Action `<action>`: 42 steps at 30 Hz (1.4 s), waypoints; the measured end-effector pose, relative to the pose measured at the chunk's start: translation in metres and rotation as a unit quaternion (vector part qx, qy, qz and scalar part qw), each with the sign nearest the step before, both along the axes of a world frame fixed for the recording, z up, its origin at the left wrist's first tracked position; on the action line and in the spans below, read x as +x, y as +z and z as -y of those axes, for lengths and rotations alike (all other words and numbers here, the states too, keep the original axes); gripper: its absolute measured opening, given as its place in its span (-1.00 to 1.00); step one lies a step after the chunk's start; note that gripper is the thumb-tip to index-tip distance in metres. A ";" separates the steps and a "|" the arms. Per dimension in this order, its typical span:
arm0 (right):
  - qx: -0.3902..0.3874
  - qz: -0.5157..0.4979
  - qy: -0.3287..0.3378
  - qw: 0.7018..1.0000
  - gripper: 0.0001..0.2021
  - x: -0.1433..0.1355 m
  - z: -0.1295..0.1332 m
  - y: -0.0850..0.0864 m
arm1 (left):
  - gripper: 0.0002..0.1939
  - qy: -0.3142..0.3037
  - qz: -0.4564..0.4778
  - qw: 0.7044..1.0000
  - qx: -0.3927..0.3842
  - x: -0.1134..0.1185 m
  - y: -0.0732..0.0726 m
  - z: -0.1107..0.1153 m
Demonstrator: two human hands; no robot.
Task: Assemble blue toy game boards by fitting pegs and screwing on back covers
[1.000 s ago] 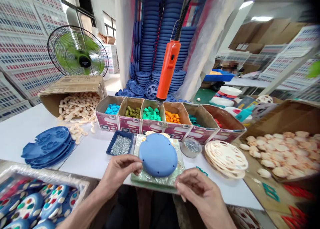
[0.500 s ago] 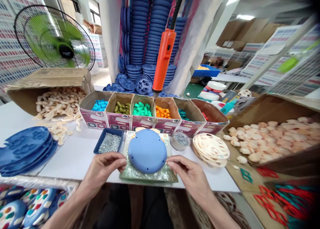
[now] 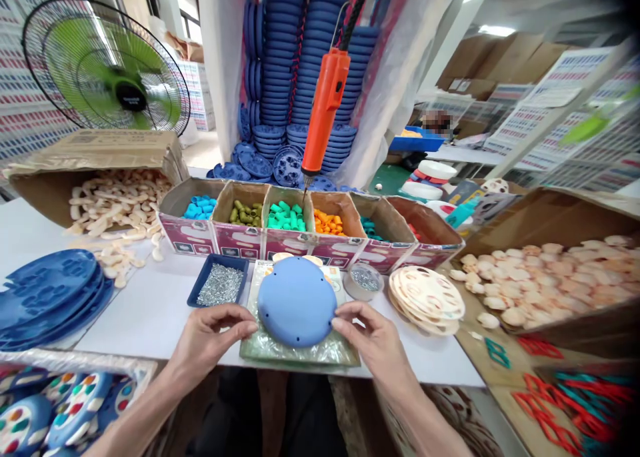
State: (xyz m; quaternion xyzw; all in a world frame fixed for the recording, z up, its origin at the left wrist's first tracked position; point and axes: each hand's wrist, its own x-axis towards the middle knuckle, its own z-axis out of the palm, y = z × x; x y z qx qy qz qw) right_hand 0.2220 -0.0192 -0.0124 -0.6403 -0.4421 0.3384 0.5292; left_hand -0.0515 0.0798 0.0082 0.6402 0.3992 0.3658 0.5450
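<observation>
A round blue plastic shell (image 3: 297,302) lies smooth side up, with small dark holes near its rim, on a plastic-wrapped pad (image 3: 320,358). My left hand (image 3: 217,334) pinches the shell's left edge between thumb and fingers. At the right edge, my right hand (image 3: 373,337) has thumb and index finger closed on the rim. Just beyond the left hand stands a dark blue tray of small screws (image 3: 220,284); a round clear tub of metal bits (image 3: 364,281) is past the right hand. Pale parts peek out behind the shell.
An orange electric screwdriver (image 3: 326,110) hangs above a row of cardboard bins (image 3: 285,240) holding coloured pieces. Cream discs (image 3: 425,297) are stacked at right, beside a box of shell-like parts (image 3: 565,277). Blue plates (image 3: 47,297) lie at left, near a fan (image 3: 107,70).
The view has shifted slightly, and the screwdriver appears a little lower and further left. Both hands stay at the blue shell's edges; the shell keeps its place on the pad.
</observation>
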 end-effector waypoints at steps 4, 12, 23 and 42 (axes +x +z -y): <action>0.007 -0.008 -0.052 0.999 -0.64 0.006 0.003 0.001 | -0.85 -0.010 -0.012 0.995 0.102 0.010 -0.003 -0.006; -0.002 0.003 -0.056 0.998 -0.65 0.010 0.010 -0.003 | -0.83 -0.016 -0.023 0.992 0.121 0.022 -0.011 -0.009; 0.003 0.466 0.023 0.884 -0.74 0.111 -0.047 0.006 | -0.81 0.028 -0.199 0.957 0.211 -0.006 -0.003 -0.042; -0.162 0.520 0.077 0.835 -0.84 0.133 -0.082 0.000 | -0.77 -0.067 -0.584 0.740 0.327 -0.026 -0.010 -0.094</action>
